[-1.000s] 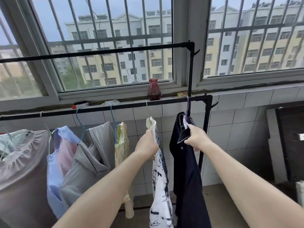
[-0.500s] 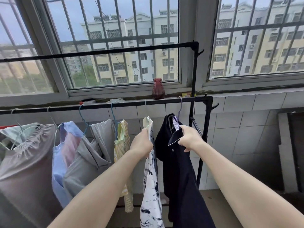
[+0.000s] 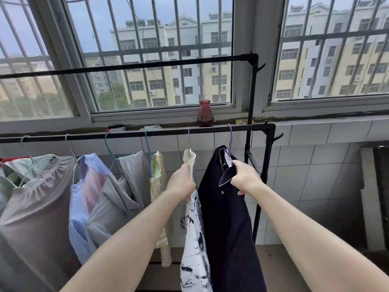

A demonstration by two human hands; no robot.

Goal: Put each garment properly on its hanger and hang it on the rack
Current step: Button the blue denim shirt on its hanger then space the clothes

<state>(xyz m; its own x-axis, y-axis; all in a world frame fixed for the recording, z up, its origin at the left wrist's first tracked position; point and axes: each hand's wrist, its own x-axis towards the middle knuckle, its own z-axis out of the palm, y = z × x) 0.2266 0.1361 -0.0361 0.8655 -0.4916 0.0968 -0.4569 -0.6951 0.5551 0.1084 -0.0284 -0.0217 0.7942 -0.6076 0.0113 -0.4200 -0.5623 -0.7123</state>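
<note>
A dark navy shirt (image 3: pixel 229 218) hangs from a purple hanger (image 3: pixel 230 140) hooked on the black rack's lower rail (image 3: pixel 168 132). My right hand (image 3: pixel 245 178) grips the shirt's collar beside the hanger. To its left hangs a white garment with black print (image 3: pixel 194 249) on a white hanger (image 3: pixel 188 133). My left hand (image 3: pixel 182 181) grips that garment near its shoulder. Further left on the same rail hang a yellow striped top (image 3: pixel 157 171), a grey garment (image 3: pixel 124 197), a blue and pink one (image 3: pixel 84 197) and a taupe one (image 3: pixel 35 218).
The rack's upper rail (image 3: pixel 147 65) is bare. Its right uprights (image 3: pixel 268 165) stand just right of the navy shirt. A dark red vase (image 3: pixel 205 113) stands on the window sill behind. Barred windows above, tiled wall below, a dark panel (image 3: pixel 381 197) at far right.
The navy shirt and its purple hanger slid left along the lower rail, away from the right upright. Both hands kept their grips.
</note>
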